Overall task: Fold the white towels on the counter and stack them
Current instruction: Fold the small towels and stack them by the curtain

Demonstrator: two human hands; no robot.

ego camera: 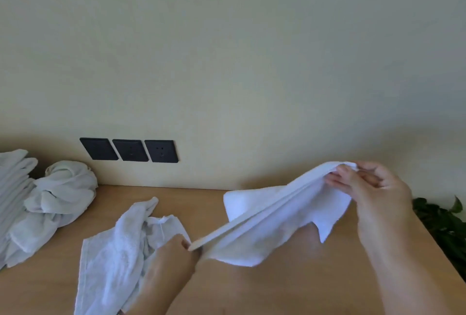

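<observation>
A white towel point(272, 224) is stretched in the air above the wooden counter point(290, 289), folded along its top edge. My left hand point(174, 259) pinches its near lower corner. My right hand point(373, 188) grips its far upper corner, raised above the counter. Behind the stretched towel lies a flat folded white towel point(239, 201). A crumpled white towel point(118, 251) lies on the counter under my left forearm.
A heap of crumpled white towels point(58, 196) and a stack of folded ones point(12, 188) sit at the far left. Three black wall sockets point(129, 150) are on the wall behind. A green plant point(443, 224) stands past the counter's right edge.
</observation>
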